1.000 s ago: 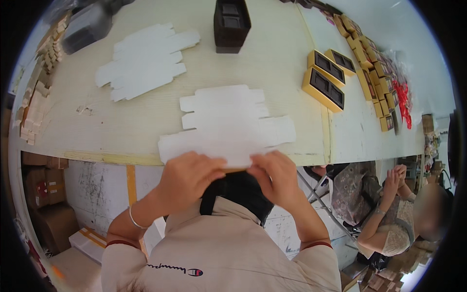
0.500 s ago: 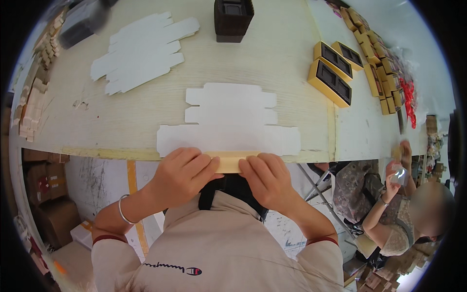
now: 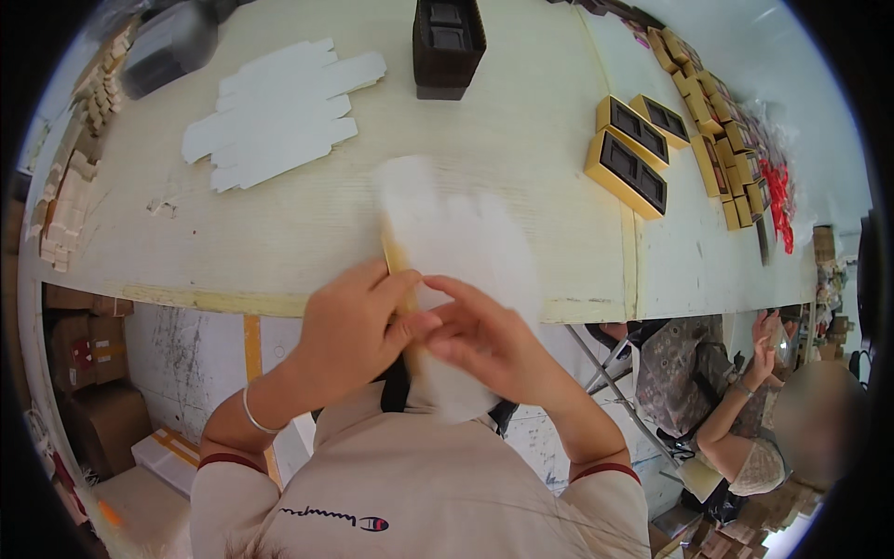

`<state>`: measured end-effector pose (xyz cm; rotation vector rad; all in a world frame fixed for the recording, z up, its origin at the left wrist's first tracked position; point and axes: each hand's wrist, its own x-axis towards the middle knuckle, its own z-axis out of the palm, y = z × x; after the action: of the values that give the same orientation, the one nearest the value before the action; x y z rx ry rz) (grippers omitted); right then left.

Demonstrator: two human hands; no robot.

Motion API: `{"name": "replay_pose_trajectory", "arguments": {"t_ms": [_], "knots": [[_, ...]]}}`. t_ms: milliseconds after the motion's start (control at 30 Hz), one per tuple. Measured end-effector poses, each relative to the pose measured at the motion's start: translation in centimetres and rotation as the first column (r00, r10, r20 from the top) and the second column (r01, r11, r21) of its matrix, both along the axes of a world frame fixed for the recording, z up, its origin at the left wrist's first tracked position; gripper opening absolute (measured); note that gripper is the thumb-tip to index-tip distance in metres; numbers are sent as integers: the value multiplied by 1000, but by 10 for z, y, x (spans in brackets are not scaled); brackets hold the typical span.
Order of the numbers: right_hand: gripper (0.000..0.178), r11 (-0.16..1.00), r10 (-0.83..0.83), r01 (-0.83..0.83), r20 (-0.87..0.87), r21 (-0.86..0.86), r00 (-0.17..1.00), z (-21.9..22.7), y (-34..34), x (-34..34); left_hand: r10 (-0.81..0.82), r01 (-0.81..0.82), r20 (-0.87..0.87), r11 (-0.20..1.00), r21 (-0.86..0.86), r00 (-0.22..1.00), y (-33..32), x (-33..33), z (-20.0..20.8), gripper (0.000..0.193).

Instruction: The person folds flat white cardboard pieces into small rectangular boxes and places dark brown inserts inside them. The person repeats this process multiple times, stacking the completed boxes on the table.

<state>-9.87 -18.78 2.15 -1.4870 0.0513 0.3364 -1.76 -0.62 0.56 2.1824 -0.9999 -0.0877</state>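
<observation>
My left hand is closed on a white cardboard box blank at the table's front edge, pinching it along a folded, yellowish edge. The blank is turned so this edge runs away from me, and motion blurs its flaps. Close beside the left thumb is my right hand, over the lower part of the blank. Its fingers are slightly bent and apart, with no clear grip on the card. Farther left lies a pile of flat white box blanks.
Black plastic trays are stacked at the far middle. Several yellow boxes with black inserts stand on the right, beyond them rows of yellow boxes. Wooden-coloured pieces line the left edge. Another person sits at the right.
The blank has turned from lying square to the table edge to pointing away from me, lifted and blurred. My right hand has let go of the folded edge and moved toward my left hand.
</observation>
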Motion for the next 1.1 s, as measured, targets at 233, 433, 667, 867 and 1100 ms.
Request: {"name": "replay_pose_trajectory", "arguments": {"t_ms": [233,433,667,867,1100], "knots": [[51,416,517,262,463,-871,720,-16,-44,-28,-89,83,30,985,154,996,-3,45,7,20],[28,480,390,425,620,-768,681,-31,-27,-25,-364,360,70,931,58,929,-37,74,6,26],[26,390,487,534,660,-750,571,-25,-9,11,-390,388,21,919,67,921,-37,82,5,26],[23,453,508,501,675,-738,535,-40,-4,4,-382,386,-59,919,81,922,-39,79,2,24],[7,578,410,125,420,-806,810,-12,-8,35,-448,431,71,884,180,891,-35,72,8,15]]}}
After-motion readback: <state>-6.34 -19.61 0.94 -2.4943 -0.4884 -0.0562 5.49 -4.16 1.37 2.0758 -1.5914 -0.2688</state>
